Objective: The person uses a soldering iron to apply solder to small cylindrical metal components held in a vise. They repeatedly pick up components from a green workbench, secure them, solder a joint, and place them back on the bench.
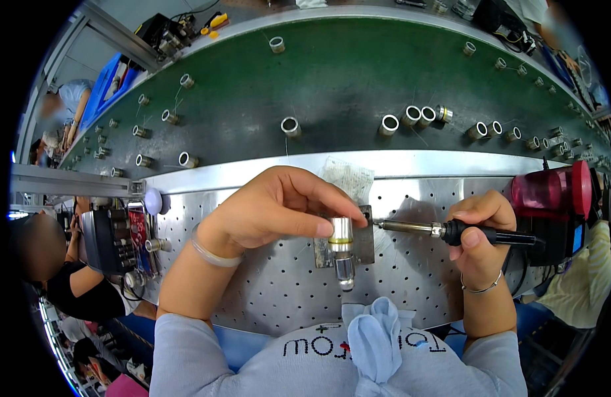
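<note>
Between the thumb and fingers of my left hand [279,205] is a shiny metal cylindrical part [342,248], with a yellowish band round its wider upper end and a narrower lower end pointing toward me. Just behind and beneath it is a dark metal block [365,248] on the perforated metal worktop [265,291]. My right hand [480,228] is closed round the black handle of a soldering iron [411,227]. The iron's tip points left, close to my left fingertips and the block's upper edge; whether it touches anything I cannot tell.
Beyond the worktop, a green conveyor belt [345,79] carries several metal cylinders [389,125], some trailing thin wires. At right stand a red-pink container [550,188] and a box with a lit display [576,239]. A crumpled cloth [348,175] lies behind my left hand. Other people sit nearby.
</note>
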A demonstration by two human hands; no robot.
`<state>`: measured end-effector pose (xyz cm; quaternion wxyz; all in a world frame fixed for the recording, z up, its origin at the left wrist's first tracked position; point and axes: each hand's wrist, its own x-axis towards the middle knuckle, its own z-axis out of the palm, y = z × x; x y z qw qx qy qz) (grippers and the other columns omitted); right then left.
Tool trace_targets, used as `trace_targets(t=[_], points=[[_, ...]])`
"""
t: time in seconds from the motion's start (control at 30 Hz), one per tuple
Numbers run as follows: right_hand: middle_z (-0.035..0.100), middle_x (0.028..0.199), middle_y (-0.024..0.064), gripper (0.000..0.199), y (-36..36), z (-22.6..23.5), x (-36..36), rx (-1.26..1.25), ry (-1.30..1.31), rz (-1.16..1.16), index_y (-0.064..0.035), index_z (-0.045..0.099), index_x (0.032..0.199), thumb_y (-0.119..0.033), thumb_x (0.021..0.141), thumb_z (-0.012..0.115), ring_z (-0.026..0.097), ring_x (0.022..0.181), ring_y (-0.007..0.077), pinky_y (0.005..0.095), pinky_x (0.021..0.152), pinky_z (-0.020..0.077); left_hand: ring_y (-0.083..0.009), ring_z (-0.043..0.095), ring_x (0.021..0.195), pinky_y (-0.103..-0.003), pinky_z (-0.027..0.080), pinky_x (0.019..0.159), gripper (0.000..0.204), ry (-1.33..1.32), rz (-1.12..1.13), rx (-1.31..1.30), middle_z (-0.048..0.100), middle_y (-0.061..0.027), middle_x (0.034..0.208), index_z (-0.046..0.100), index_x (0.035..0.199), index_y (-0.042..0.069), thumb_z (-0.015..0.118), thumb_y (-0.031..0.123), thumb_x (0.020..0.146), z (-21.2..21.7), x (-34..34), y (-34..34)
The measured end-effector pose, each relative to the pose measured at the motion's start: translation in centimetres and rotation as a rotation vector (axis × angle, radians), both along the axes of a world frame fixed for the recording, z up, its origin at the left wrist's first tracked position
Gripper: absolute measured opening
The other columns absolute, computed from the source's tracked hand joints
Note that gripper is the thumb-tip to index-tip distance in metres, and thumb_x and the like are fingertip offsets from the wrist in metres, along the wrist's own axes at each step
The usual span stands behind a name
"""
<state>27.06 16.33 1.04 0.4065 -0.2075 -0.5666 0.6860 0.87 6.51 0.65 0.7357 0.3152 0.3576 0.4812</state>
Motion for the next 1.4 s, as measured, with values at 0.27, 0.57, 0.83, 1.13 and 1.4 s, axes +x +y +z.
trace_targets(t=[0.27, 0.57, 0.83, 1.13, 1.4], points=[[0.059, 0.068, 0.0100, 0.022, -0.7, 0.0, -0.2, -0.038, 0.006, 0.089, 0.0010, 0.055, 0.081, -0.004, 0.070, 0.073, 0.055, 0.052, 0.0105, 0.0204, 0.050, 0.0437, -0.0214, 0.057, 0.096, -0.029, 0.048, 0.083, 0.035, 0.031, 0.183, -0.054, 0.057, -0.0170, 0.108, 0.064, 0.099, -0.003, 0.074, 0.004, 0.066, -0.2, 1.7, -1.8], [0.060, 0.072, 0.0096, 0.025, -1.4, 0.2, -0.3, -0.023, -0.084, 0.121, 0.0001, 0.058, 0.082, -0.004, 0.066, 0.077, 0.057, 0.062, 0.0138, 0.0238, 0.057, 0.0447, -0.0230, 0.057, 0.094, -0.032, 0.047, 0.084, 0.022, 0.027, 0.251, 0.142, 0.059, -0.0169, 0.099, 0.067, 0.083, 0.003, 0.072, -0.005, 0.063, -0.8, 2.0, -2.0], [0.060, 0.075, 0.0099, 0.027, -1.4, -0.2, -0.2, 0.024, -0.066, 0.125, 0.0005, 0.059, 0.083, -0.004, 0.064, 0.077, 0.058, 0.064, 0.0147, 0.0240, 0.058, 0.0449, -0.0232, 0.057, 0.093, -0.032, 0.046, 0.083, 0.015, 0.120, 0.270, 0.200, 0.060, -0.0175, 0.098, 0.067, 0.073, 0.004, 0.073, -0.004, 0.062, -0.5, 2.1, -2.0], [0.060, 0.075, 0.0098, 0.027, -1.3, -0.1, 0.2, 0.056, -0.111, 0.132, 0.0001, 0.059, 0.084, -0.005, 0.064, 0.077, 0.058, 0.062, 0.0158, 0.0252, 0.057, 0.0447, -0.0229, 0.058, 0.094, -0.029, 0.048, 0.082, 0.015, 0.152, 0.260, 0.233, 0.059, -0.0190, 0.099, 0.067, 0.072, 0.003, 0.073, -0.005, 0.062, -0.5, 2.1, -2.0], [0.060, 0.068, 0.0083, 0.027, -1.1, 0.0, -0.3, 0.201, -0.066, 0.158, 0.0001, 0.060, 0.086, -0.002, 0.065, 0.077, 0.056, 0.057, 0.0155, 0.0249, 0.054, 0.0434, -0.0228, 0.058, 0.094, -0.027, 0.050, 0.078, 0.014, 0.161, 0.248, 0.238, 0.058, -0.0206, 0.101, 0.066, 0.072, 0.002, 0.071, -0.006, 0.062, -0.4, 2.0, -2.0]])
